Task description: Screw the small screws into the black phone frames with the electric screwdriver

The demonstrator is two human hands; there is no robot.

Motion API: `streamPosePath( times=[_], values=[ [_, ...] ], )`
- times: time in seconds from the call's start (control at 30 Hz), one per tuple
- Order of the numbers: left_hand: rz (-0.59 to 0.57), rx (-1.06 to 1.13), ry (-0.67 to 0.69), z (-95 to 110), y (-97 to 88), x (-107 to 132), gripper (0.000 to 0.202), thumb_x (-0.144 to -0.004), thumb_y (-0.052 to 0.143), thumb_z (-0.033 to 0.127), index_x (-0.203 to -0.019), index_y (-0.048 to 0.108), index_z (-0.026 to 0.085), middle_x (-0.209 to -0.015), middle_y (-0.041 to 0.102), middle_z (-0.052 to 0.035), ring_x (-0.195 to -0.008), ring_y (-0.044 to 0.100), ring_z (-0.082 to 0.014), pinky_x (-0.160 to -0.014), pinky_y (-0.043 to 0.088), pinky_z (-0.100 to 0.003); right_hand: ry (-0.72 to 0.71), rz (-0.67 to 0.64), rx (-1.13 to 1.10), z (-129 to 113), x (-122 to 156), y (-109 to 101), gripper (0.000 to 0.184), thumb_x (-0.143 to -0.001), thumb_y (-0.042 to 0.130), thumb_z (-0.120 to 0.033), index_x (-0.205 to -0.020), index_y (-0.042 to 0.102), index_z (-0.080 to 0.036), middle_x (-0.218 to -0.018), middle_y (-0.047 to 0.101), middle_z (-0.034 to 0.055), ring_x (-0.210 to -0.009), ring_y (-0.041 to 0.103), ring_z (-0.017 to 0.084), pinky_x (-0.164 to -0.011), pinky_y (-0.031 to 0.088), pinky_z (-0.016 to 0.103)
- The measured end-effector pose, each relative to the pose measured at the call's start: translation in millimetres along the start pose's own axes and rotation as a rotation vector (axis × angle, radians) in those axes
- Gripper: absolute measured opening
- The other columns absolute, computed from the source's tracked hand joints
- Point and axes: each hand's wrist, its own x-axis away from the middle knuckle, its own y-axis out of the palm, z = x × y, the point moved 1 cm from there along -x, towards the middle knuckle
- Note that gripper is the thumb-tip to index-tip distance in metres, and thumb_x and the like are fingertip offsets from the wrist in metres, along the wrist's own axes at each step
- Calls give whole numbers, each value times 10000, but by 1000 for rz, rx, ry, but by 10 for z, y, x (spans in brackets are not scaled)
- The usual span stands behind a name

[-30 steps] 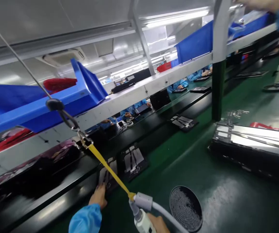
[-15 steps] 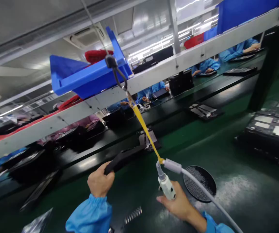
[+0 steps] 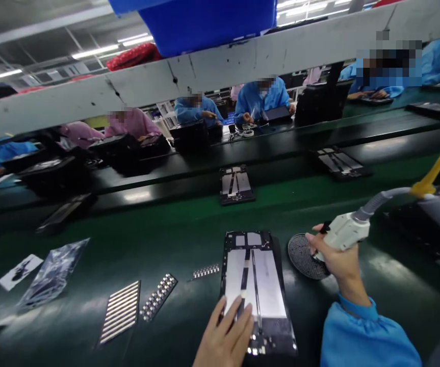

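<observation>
My left hand lies flat, fingers stretched out, on the near end of a black tablet tray with silver panels, which rests on the green bench. My right hand is wrapped round a white electric screwdriver, held tilted above a round black screw dish. A grey hose and a yellow strap run from the tool up to the right.
Strips of small parts and a plastic bag lie at the left on the green bench. More trays sit on the black conveyor. Several people in blue coats work across it. A white shelf beam with a blue bin hangs overhead.
The view has dropped from the shelf to the bench. My left hand brought the black tray down onto the bench and now rests flat on it. My right hand moved the screwdriver rightwards over the dish.
</observation>
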Motion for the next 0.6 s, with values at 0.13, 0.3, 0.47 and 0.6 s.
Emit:
streamPosePath(
  times=[0.13,0.3,0.47,0.6],
  values=[
    [-35,-10,-32,236,290,-175,270,-920,496,224,-1144,640,176,-1360,560,-53,-1313,448,-288,-1187,82,-577,-12,2,-82,102,-49,55,318,-648,777,-292,-839,550,-176,-451,558,-52,-403,529,136,-487,473,286],
    [52,39,-121,544,757,-418,283,-884,551,351,-1086,648,177,-1330,584,-66,-1331,422,-312,-1170,112,-621,-20,0,-62,130,-57,111,316,-668,768,-280,-886,572,-163,-461,562,-49,-419,536,139,-507,477,298],
    [42,164,-179,727,911,-551,544,-810,559,591,-1084,648,130,-1271,625,-100,-1321,426,-326,-1184,160,-563,-12,-3,-52,118,-31,101,325,-675,753,-282,-921,584,-153,-457,560,-51,-415,524,130,-501,466,285],
    [124,282,-225,696,827,-616,407,-835,584,469,-1063,638,136,-1114,700,-103,-1213,546,-299,-1121,323,-518,2,-50,-27,110,4,119,337,-669,747,-286,-926,574,-156,-453,566,-50,-411,521,131,-497,467,285]
  ],
)
